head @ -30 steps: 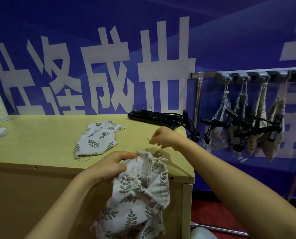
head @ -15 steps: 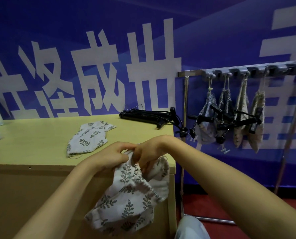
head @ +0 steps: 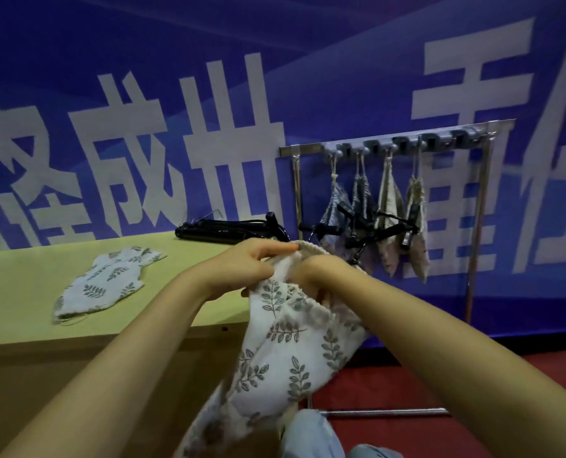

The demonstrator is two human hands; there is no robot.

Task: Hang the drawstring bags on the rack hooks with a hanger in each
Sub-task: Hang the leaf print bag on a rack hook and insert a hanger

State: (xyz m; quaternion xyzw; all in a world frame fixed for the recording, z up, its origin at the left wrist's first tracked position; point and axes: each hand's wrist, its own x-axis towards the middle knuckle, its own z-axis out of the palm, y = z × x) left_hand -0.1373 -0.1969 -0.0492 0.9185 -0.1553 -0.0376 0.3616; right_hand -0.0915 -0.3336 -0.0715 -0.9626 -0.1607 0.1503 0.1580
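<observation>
At centre frame, both hands grasp the leaf-print drawstring bag (head: 284, 352): left hand (head: 242, 269) pinches the mouth's rim, right hand (head: 311, 279) has its fingers tucked inside. Spread the opening wide before fetching a hanger from the black pile (head: 225, 228) on the worktop (head: 27, 285).

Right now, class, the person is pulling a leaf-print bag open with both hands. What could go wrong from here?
1. The bag hangs off the table edge, held only at its mouth by the left hand and right hand; a loose grip could drop it.
2. The hangers lie stacked at the far edge; pulling one out could drag others off.
</observation>
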